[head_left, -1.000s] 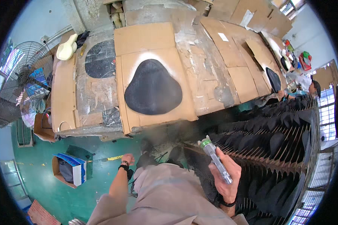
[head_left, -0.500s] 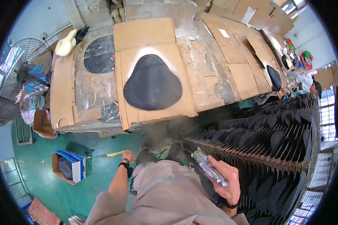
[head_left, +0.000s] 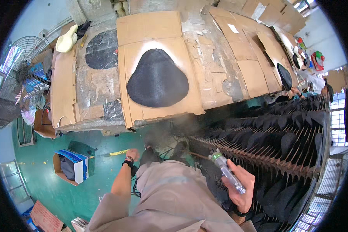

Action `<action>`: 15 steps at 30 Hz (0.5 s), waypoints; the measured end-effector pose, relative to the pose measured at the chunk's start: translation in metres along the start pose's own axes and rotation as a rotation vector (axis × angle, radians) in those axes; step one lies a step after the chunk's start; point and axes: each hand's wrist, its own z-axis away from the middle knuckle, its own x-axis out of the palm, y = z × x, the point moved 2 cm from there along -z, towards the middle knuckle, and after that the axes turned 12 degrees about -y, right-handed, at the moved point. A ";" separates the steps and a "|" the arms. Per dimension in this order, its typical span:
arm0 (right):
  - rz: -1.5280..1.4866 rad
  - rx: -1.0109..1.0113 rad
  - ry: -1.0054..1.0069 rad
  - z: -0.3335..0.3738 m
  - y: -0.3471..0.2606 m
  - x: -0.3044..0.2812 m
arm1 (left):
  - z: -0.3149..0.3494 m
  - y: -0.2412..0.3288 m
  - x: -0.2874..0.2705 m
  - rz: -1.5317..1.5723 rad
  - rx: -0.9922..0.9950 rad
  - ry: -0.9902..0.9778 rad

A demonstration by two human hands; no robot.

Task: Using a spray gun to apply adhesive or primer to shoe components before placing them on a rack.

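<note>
My right hand (head_left: 239, 185) is closed around a silver spray gun (head_left: 227, 173) with a green ring at its front end, held to the right of my body over the rack. At my left side, my left hand (head_left: 132, 154) is curled closed; whatever is in it, if anything, is hidden. Ahead of me on a cardboard sheet (head_left: 160, 29) lies a black rounded-triangular pad (head_left: 156, 83), flat and apart from both hands. White overspray rings its upper edge, and a pale sheen runs down its middle.
Close on my right stands a spiked rack (head_left: 259, 149) full of black pads. A caged fan (head_left: 25, 71) and a cream-coloured moulded piece (head_left: 67, 39) are at the left. An open box (head_left: 71, 167) sits on the green floor. Another person (head_left: 317, 92) works at far right beside a black pad (head_left: 284, 76).
My right hand has shifted slightly right with the spray gun. The pad on the cardboard shows a lighter sheen down its middle than before. My left hand stays at my side.
</note>
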 end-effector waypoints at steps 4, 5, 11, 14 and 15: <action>0.097 0.072 0.179 -0.012 0.008 0.016 | 0.029 0.061 0.002 0.517 -0.152 -0.018; 0.091 0.070 0.184 -0.013 0.016 0.019 | 0.029 0.062 -0.001 0.511 -0.149 -0.016; -0.077 -0.112 0.030 -0.017 0.004 0.039 | 0.008 0.066 -0.033 0.218 0.190 0.314; 0.029 0.056 0.137 -0.022 0.002 0.039 | 0.020 0.159 -0.051 0.622 0.343 0.267; -0.006 0.015 0.081 -0.016 0.004 0.034 | 0.020 0.182 -0.067 0.619 0.405 0.280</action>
